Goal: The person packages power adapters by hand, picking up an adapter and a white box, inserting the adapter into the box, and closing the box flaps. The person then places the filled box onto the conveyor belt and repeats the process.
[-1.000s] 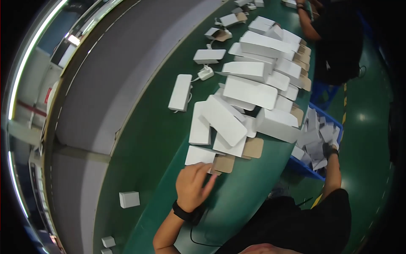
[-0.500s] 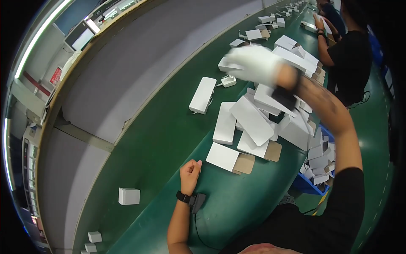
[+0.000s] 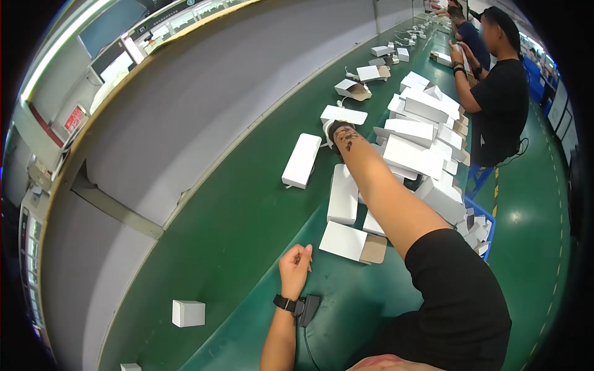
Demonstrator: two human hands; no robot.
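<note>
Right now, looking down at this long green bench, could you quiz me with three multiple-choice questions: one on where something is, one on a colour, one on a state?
1. Where is the right hand?
A. Stretched far forward at a white box
B. Resting on the person's lap
C. Inside a blue bin

2. What colour is the belt surface?
A. Red
B. Green
C. Yellow

3. How is the left hand?
A. Holding a white box
B. Spread flat, palm up
C. Loosely curled, holding nothing, resting on the belt

Answers:
1 A, the arm reaches out to the box beyond the pile.
2 B, the surface under the boxes is dark green.
3 C, the fingers are folded in and no box is in its grip.
</note>
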